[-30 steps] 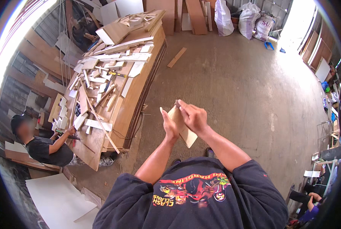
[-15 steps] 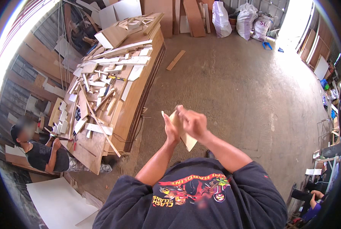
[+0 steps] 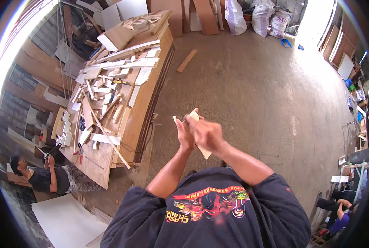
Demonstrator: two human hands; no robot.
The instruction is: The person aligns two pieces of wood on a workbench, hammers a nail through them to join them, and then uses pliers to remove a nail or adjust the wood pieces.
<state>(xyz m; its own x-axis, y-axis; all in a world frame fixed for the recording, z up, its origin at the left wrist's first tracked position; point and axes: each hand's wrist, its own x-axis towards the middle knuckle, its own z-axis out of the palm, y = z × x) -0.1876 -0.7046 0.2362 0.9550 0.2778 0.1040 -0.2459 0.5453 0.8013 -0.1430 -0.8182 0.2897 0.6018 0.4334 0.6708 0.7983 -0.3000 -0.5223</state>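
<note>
In front of my chest, a light-coloured, narrow wooden board (image 3: 203, 152) is held tilted, its lower end pointing back toward me. My left hand (image 3: 185, 135) grips it, with the thumb raised at the left edge and fingertips showing past the far end. Over the board's face lies my right hand (image 3: 208, 134), closed and slightly blurred by motion. Its curled fingers press near the far end, and whatever they hold is hidden.
A long wooden workbench (image 3: 128, 124) on the left is heaped with wood offcuts. Beside it a person (image 3: 48, 175) handles a dark tool. White sheets (image 3: 66, 221) lie at lower left. Sacks (image 3: 261, 20) stand at the back; a wood strip (image 3: 187, 60) lies on the floor.
My right hand has shifted slightly left across the board, covering more of its middle. My left fingertips now show at the far end. The person at the bench has lifted the tool and leaned back.
</note>
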